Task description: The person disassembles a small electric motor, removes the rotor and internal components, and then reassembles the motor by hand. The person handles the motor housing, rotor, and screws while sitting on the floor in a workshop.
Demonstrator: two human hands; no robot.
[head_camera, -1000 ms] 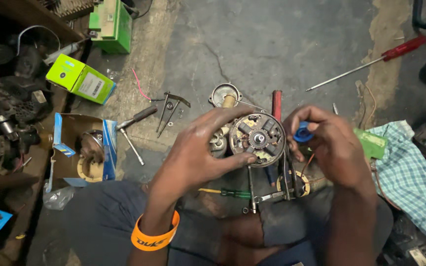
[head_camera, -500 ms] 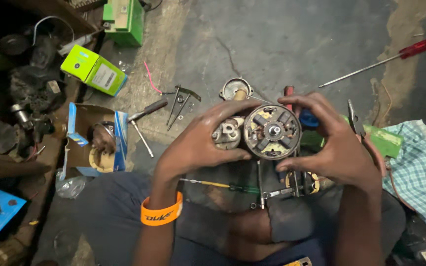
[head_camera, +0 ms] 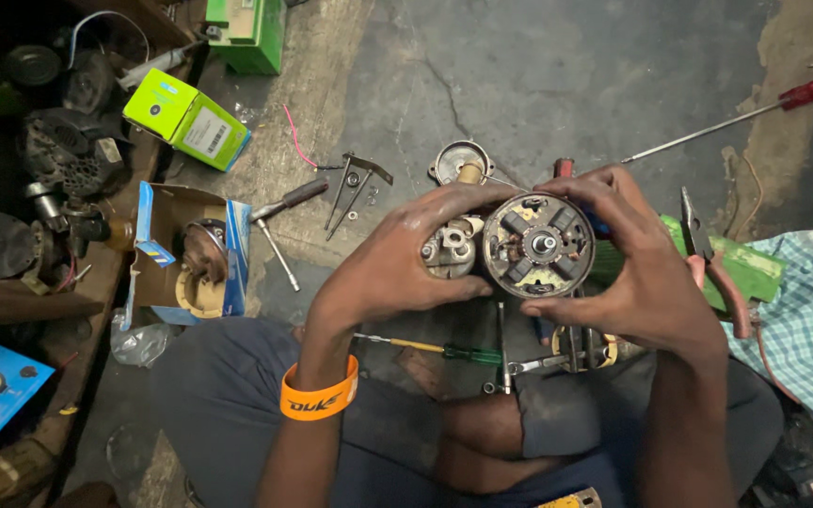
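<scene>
Both hands had closed in on the round motor end plate (head_camera: 538,246): the left hand (head_camera: 406,263) clasped its attached housing from the side, while the right hand (head_camera: 642,273), earlier pinching a blue piece, now wrapped the rim. The plate sat raised over the lap, brush side up, above the green-handled screwdriver (head_camera: 444,351) and concrete floor (head_camera: 557,85).

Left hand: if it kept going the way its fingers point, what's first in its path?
The left hand points right, already on the round motor part; beyond that it would probably meet the right hand.
</scene>
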